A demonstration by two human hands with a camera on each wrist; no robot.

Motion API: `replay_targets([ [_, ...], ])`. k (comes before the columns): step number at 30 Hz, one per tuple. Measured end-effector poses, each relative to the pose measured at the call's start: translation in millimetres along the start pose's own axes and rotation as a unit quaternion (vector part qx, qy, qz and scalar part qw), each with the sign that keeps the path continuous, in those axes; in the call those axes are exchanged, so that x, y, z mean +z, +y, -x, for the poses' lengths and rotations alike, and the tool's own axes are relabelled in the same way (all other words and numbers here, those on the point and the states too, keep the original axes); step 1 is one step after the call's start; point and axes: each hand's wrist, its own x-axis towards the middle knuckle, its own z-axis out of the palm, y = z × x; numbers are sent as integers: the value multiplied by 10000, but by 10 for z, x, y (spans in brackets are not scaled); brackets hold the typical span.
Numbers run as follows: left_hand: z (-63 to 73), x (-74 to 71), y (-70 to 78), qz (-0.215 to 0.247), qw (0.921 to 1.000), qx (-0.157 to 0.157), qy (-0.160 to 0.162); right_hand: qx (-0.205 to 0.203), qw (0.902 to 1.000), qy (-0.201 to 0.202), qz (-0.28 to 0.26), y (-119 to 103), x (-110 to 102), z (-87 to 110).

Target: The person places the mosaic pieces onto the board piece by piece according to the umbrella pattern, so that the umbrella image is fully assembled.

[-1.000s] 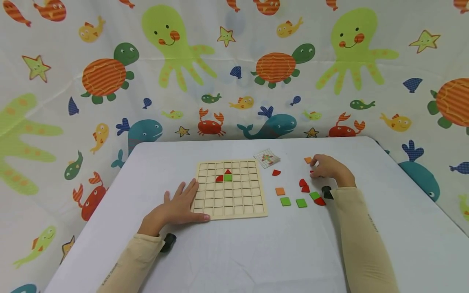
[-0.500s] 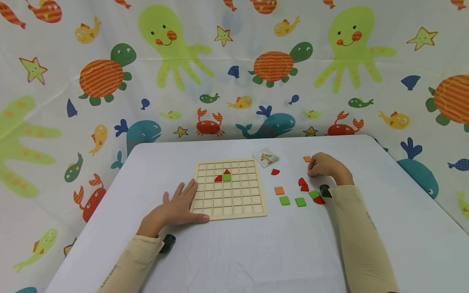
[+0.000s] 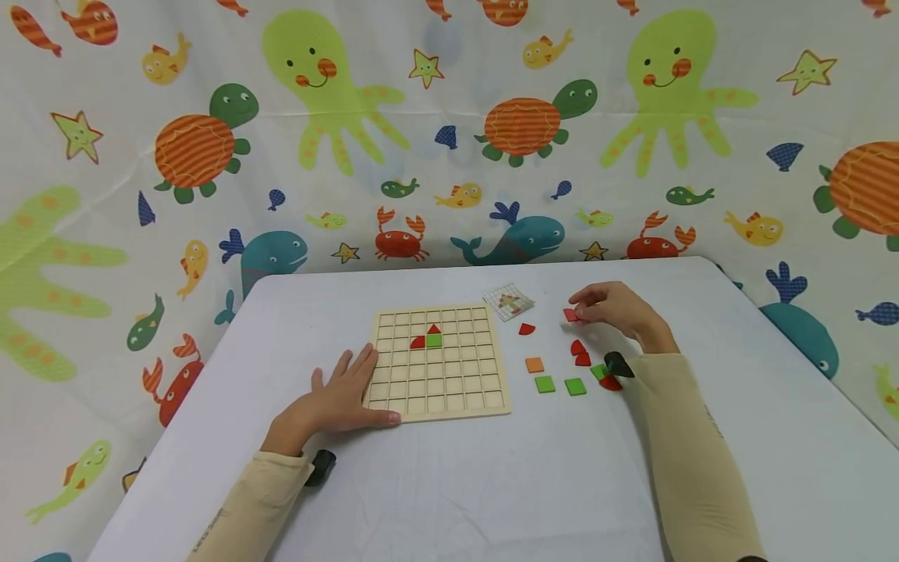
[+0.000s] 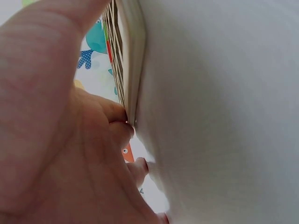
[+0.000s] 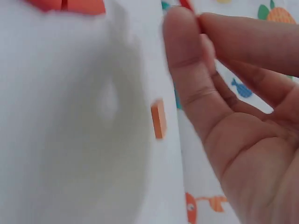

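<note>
Red piece (image 3: pixel 571 314): in head view, toward the surface's (image 3: pixel 449 499) far edge, gripped by right hand (image 3: pixel 614 312); at board's (image 3: pixel 445 386) left edge, spread open left hand (image 3: pixel 344 396), perhaps against sliding. From left wrist: fingers against board. From right wrist: pinched by thumb and finger, probably for control.

My left hand (image 3: pixel 335 402) touches the left edge of a pale wooden grid board (image 3: pixel 437 389), which bears a green square (image 3: pixel 434 340), a red triangle (image 3: pixel 434 329) and a red quarter-circle (image 3: pixel 418 342). My right hand (image 3: pixel 621 312) pinches a flat red piece (image 3: pixel 570 315) near a printed white card (image 3: pixel 509 301).
</note>
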Motion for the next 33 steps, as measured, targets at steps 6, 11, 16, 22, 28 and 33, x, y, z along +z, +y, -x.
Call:
replay_targets([
  [6,10,-3,4,7,10000,-13,-1,187,9900,484,-1308,-87,137,-60],
  [11,2,-2,7,-2,10000,-11,-14,163,9699,909,-2254,-250,306,-89],
  [16,-11,-5,-1,-34,10000,-26,-1,216,9504,973,-2946,-454,530,-136],
  [22,-27,0,-8,-80,9999,-74,-26,355,8959,367,-4412,-604,693,-173],
  [28,-32,-7,-16,-75,9999,-73,-23,462,8399,-56,-5407,-668,755,-173],
  [33,-30,-6,-22,-93,9999,-80,-19,491,8530,-46,-5196,-711,818,-172],
])
